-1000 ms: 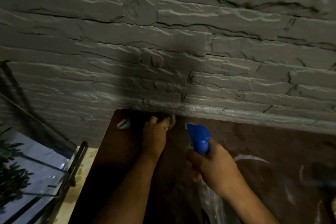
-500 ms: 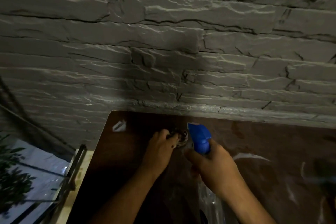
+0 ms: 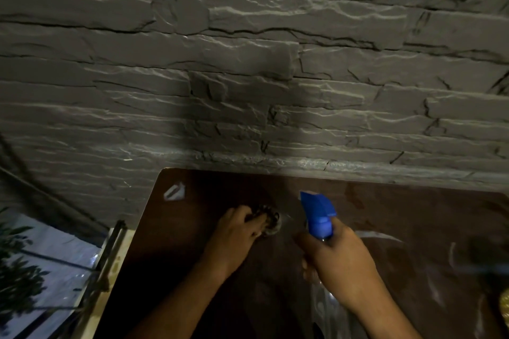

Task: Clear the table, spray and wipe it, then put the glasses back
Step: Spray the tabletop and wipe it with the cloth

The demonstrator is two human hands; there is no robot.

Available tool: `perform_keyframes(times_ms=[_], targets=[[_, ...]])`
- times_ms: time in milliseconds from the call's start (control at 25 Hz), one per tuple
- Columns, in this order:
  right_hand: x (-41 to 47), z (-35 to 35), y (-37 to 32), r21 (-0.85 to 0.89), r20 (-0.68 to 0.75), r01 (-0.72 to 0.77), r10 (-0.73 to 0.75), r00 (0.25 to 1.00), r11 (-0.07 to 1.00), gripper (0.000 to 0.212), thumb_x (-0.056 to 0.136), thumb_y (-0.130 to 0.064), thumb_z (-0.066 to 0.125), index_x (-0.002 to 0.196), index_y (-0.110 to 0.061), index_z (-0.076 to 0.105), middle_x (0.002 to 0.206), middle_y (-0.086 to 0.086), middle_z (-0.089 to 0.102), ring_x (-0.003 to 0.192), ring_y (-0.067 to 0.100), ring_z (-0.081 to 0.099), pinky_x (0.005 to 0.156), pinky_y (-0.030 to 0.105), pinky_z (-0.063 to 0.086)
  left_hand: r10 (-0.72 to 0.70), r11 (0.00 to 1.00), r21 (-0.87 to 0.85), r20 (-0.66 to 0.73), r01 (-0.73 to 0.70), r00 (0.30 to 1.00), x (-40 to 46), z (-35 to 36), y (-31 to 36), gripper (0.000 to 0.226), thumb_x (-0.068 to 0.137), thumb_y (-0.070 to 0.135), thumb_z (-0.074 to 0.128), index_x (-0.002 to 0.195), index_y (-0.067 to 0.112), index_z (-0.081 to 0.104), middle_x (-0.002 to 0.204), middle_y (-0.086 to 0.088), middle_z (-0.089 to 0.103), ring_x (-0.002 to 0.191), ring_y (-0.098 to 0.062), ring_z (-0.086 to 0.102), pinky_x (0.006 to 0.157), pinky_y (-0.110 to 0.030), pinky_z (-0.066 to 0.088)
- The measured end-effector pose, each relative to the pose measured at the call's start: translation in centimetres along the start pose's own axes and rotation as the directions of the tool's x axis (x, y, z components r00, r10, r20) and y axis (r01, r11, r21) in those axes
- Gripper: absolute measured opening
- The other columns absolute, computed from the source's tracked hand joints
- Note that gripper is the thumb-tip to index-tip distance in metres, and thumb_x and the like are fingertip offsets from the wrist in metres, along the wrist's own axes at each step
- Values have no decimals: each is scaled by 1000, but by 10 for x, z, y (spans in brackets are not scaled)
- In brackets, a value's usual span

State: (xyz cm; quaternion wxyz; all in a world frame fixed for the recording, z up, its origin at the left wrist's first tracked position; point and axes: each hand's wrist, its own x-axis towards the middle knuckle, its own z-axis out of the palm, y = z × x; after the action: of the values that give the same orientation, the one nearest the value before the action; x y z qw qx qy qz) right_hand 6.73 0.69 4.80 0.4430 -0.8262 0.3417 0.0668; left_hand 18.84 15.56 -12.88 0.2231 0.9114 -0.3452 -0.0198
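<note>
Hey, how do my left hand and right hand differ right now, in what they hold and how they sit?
The left hand presses a small crumpled cloth on the brown table; the right hand grips a spray bottle with a blue head. The left hand lies low on the tabletop, while the right hand holds the bottle upright, nozzle pointing away toward the stone wall. Both are over the table.

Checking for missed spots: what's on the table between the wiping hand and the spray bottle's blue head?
Only bare, glossy tabletop between the left hand with its cloth and the spray bottle, per the head view.
</note>
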Motion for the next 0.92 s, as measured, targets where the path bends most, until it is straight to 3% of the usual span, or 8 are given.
perform_keyframes(times_ms=[80,200,240,400,520,680,760,920], targets=[[-2,-3,4,4,-3,-12,12,1000,1000,14,82,-38,64,80,-27,57,66,1,71,61,15,68,67,37,55,-190,979,59,-80,195,978,15,-2,-38,37,94,38,41,130,41,49,121,-2,49,103,-24,50,83,-39,50],[-2,0,10,4,-6,3,-3,1000,1000,14,79,-41,64,81,-30,56,65,0,72,60,16,69,71,43,58,-503,859,-2,-189,512,843,67,-2,-37,39,95,28,52,134,31,53,126,-10,46,109,-30,48,90,-39,44],[-2,0,10,8,-5,1,-1,1000,1000,13,80,-40,64,81,-30,56,65,0,71,60,17,69,71,43,58,-483,871,7,-173,492,858,77,-1,-17,36,95,27,52,130,29,57,121,-11,48,105,-30,49,88,-38,44],[-12,-4,11,25,29,-14,14,999,1000,12,83,-35,66,83,-28,57,66,2,71,58,12,67,62,31,53,-106,994,4,-66,106,992,8,11,20,25,91,28,51,113,28,65,104,-7,55,87,-27,55,71,-36,51],[-14,-11,16,66,18,-31,30,999,997,12,83,-34,67,86,-31,56,67,1,72,58,10,68,61,27,51,-199,979,8,-173,203,965,-21,-3,-18,33,84,21,69,117,27,67,111,-9,59,92,-28,58,72,-38,54],[-8,-4,24,3,-23,-2,2,1000,1000,15,79,-41,65,83,-31,55,70,0,70,67,15,68,71,40,56,-436,896,-4,-189,443,880,70,3,-17,36,93,23,57,129,27,59,123,-13,50,108,-32,50,90,-41,45],[-10,2,24,6,-32,5,-5,999,1000,14,78,-41,64,81,-31,55,69,0,70,67,15,67,70,40,56,-389,921,-63,-162,384,907,85,9,8,30,90,20,59,119,23,67,110,-14,54,97,-34,53,84,-40,48],[-19,-4,22,13,-29,-10,11,1000,1000,15,77,-41,65,83,-34,54,70,-1,70,67,14,67,70,38,56,-66,998,-20,-79,64,995,-16,12,10,26,87,29,57,111,26,68,105,-5,58,88,-25,57,72,-37,53]])
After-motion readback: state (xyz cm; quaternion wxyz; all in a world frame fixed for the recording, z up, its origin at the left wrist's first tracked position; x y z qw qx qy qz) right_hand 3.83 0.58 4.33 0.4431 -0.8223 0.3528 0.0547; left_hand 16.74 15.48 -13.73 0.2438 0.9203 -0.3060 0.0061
